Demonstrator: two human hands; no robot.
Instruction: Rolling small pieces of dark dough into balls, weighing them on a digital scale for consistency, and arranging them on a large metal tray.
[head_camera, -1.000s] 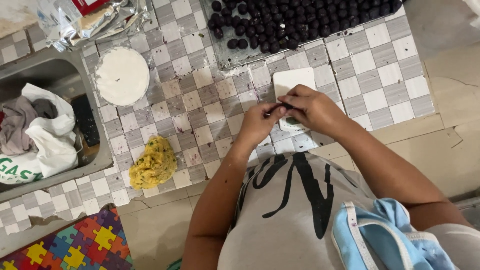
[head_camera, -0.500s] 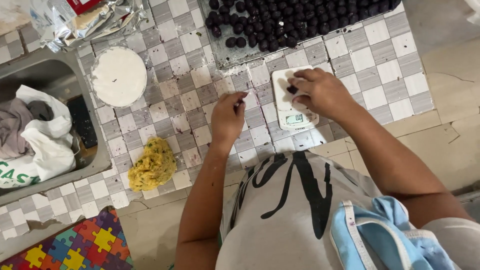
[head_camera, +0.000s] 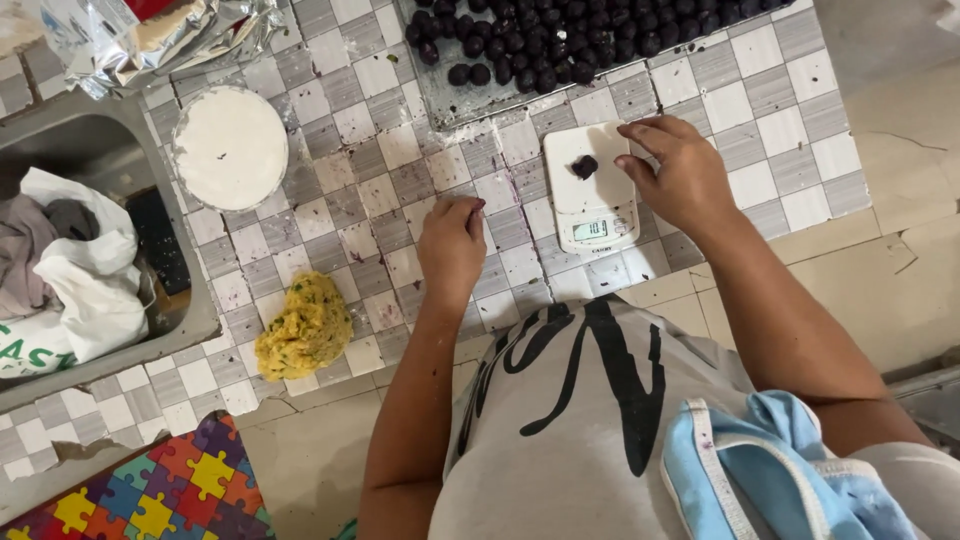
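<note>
The checkered tile tabletop (head_camera: 400, 190) carries a white kitchen scale (head_camera: 592, 190) with a dark purple ball (head_camera: 584, 166) on it. The right hand (head_camera: 680, 175) rests beside it, grip open; the left hand (head_camera: 452, 245) is loosely curled, empty. A tray of purple balls (head_camera: 560, 40) lies far, yellow dough (head_camera: 305, 328) near left.

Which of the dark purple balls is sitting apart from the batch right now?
The single dark ball on the white kitchen scale, just left of the right hand. All the others lie packed together on the tray at the top.
</note>
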